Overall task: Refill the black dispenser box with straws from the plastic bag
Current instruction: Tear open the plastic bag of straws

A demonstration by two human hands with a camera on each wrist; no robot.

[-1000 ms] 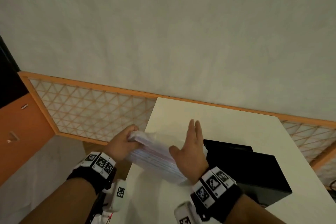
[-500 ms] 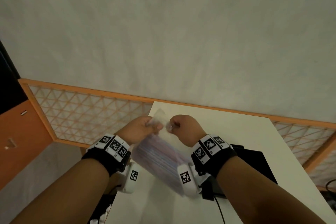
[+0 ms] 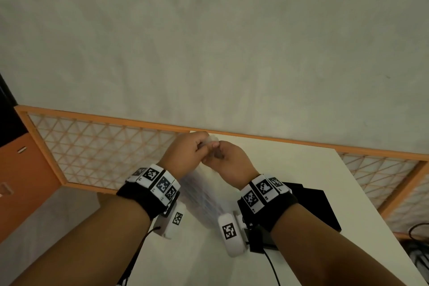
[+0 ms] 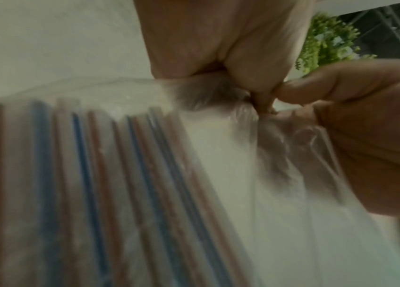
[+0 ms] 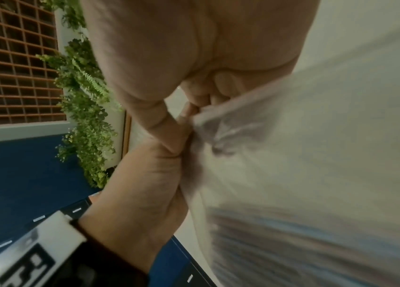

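Currently both hands meet at the top edge of the plastic bag (image 3: 204, 195), held up above the table (image 3: 290, 169). Left hand (image 3: 185, 153) has fingers curled, thumb and forefinger pinching the film at the bag's mouth; right hand (image 3: 229, 162) is pinching the same edge from the 3 o'clock side, knuckles touching or almost touching the left's. The left wrist view shows the film bunched and creased where the two pinches meet.

Judgement: the paired grips, close together on opposite sides of one spot, look set to pull the mouth apart or tear it. Whether the bag is sealed or already partly open cannot be told; that area is blurred.

Straws (image 4: 83, 174), striped red and blue, lie packed side by side inside the bag and hang below the hands toward 6 o'clock. Holding the bag by its top lets their weight settle them away from the opening, leaving slack film to work on.

Black dispenser box (image 3: 318, 206) sits on the table at roughly 4 o'clock from the hands, partly hidden by the right wrist; close by, presumably so straws can be moved straight across. No straws seen in it; its interior is not visible.

Orange-framed lattice panel (image 3: 104, 146) runs behind the table at 12 o'clock.

Status: early. Bag opening in progress, refill not yet begun.
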